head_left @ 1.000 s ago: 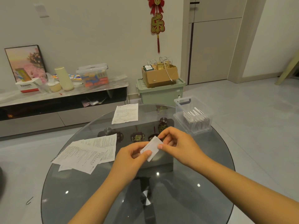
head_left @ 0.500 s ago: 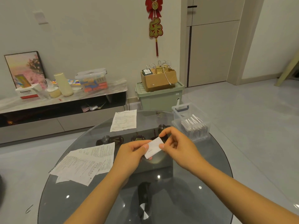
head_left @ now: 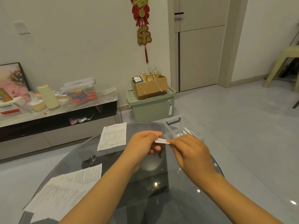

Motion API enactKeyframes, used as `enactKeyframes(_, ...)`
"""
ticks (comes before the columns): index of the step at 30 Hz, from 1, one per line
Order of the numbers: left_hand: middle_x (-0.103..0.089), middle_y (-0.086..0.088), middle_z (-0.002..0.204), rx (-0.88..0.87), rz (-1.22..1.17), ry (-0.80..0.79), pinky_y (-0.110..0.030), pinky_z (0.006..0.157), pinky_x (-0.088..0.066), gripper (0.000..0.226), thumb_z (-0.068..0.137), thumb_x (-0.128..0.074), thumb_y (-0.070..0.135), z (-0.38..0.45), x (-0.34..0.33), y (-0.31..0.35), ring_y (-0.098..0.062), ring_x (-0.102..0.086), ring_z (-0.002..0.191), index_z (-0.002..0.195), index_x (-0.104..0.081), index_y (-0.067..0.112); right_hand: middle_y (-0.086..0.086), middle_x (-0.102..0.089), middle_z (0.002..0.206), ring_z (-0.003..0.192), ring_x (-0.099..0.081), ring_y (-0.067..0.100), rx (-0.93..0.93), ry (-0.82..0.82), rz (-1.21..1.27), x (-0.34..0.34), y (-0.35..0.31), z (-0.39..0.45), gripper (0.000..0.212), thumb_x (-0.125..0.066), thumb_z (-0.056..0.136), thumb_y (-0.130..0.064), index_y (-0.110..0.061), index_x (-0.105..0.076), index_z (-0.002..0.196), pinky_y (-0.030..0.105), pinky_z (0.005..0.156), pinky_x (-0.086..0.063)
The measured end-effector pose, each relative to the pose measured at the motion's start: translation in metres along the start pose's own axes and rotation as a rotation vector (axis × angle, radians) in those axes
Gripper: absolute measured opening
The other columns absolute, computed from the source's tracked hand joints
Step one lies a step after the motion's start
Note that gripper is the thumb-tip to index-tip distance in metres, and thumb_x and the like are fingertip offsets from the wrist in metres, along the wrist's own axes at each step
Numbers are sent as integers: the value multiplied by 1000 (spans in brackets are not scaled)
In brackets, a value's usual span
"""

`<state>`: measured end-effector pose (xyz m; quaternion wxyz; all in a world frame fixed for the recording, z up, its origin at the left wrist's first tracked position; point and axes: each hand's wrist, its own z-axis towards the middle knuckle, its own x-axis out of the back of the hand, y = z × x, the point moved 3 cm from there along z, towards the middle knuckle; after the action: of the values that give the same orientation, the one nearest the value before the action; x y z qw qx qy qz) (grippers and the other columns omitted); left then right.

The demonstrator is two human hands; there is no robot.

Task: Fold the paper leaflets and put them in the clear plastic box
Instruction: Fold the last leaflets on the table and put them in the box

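Observation:
A small folded white leaflet point(head_left: 161, 141) is held above the round glass table point(head_left: 186, 207), seen nearly edge-on. My left hand point(head_left: 142, 147) pinches its left end and my right hand point(head_left: 192, 152) pinches its right end. Just behind my right hand stands the clear plastic box point(head_left: 174, 122) with a grey handle, holding several folded leaflets point(head_left: 186, 132); my hand hides part of it. One unfolded leaflet point(head_left: 113, 136) lies at the table's far edge. A loose pile of unfolded leaflets point(head_left: 68, 189) lies at the near left.
Beyond the table, a pale green storage bin point(head_left: 150, 107) carries a cardboard box point(head_left: 150, 86). A low TV bench point(head_left: 56, 113) with bottles and boxes runs along the left wall. A plastic chair point(head_left: 281, 65) stands at the far right.
Both hands have carried the folded leaflet up and to the right, close to the clear box, and turned it flat so it shows edge-on. The camera has tilted down.

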<state>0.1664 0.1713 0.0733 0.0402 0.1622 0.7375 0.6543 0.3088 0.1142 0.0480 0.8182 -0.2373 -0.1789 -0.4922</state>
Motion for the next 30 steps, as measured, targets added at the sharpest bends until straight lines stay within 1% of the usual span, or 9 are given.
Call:
enactKeyframes(3, -69, -2, 68, -25, 3, -56, -19, 53, -39, 25, 94, -45, 16, 10, -17, 10, -8, -53, 52, 96, -70, 13, -2, -66, 73, 66, -60, 17, -60, -7, -22, 2, 14, 0, 19, -54, 85, -18, -13, -72, 87, 28, 61, -49)
enactKeyframes(6, -70, -3, 72, -64, -22, -109, -17, 53, -40, 32, 99, -39, 22, 25, -30, 17, -6, -56, 52, 93, -70, 14, -1, -67, 74, 65, -63, 17, -160, -9, -61, 2, 30, 5, 11, -62, 79, -15, -13, -70, 86, 29, 58, -53)
enactKeyframes(9, -69, -1, 77, -137, -4, -105, -19, 59, -42, 29, 99, -36, 20, 44, -44, 20, -7, -60, 62, 102, -65, 17, -1, -65, 73, 66, -61, 19, -316, 35, -64, 6, 53, 11, 8, -60, 80, -11, -12, -67, 85, 30, 58, -49)
enactKeyframes(13, -67, 11, 99, -360, 380, -151, -10, 77, -40, 30, 98, -38, 17, 64, -67, 12, 0, -58, 91, 113, -63, 24, 3, -66, 78, 73, -59, 22, -492, 72, -90, 9, 83, 12, 12, -63, 85, -4, -10, -68, 93, 28, 62, -43)
enactKeyframes(15, -63, 11, 115, -509, 667, -190, -16, 96, -29, 36, 96, -35, 18, 70, -74, 8, -2, -51, 109, 115, -64, 24, 3, -66, 81, 75, -59, 22, -526, 55, -83, 10, 88, 12, 15, -63, 86, -5, -10, -68, 99, 27, 64, -42)
enactKeyframes(17, -60, 11, 124, -612, 881, -239, -21, 99, -17, 41, 93, -31, 21, 79, -83, 5, -5, -45, 118, 119, -62, 24, 1, -65, 82, 77, -56, 19, -562, 18, -81, 7, 93, 12, 20, -61, 88, -8, -12, -66, 106, 26, 64, -40)
enactKeyframes(21, -58, 9, 127, -738, 1091, -316, -26, 96, -21, 56, 82, -21, 30, 95, -96, -4, -7, -43, 116, 122, -59, 22, 0, -60, 84, 78, -53, 14, -643, -43, -26, 1, 98, 10, 26, -56, 92, -16, -19, -54, 118, 27, 65, -46)
enactKeyframes(26, -63, 8, 117, -785, 1095, -409, -34, 93, -39, 71, 73, -11, 41, 111, -100, -14, -11, -47, 97, 117, -63, 21, 1, -59, 81, 75, -53, 15, -647, -80, -65, -3, 101, 11, 14, -58, 90, -15, -17, -61, 104, 20, 61, -41)
enactKeyframes(30, -59, 5, 108, -791, 1110, -404, -32, 89, -37, 79, 70, -3, 45, 112, -101, -14, -10, -38, 89, 114, -64, 22, -2, -59, 80, 83, -51, 13, -654, -88, -130, -5, 101, 13, 9, -61, 87, -12, -13, -67, 93, 25, 66, -42)
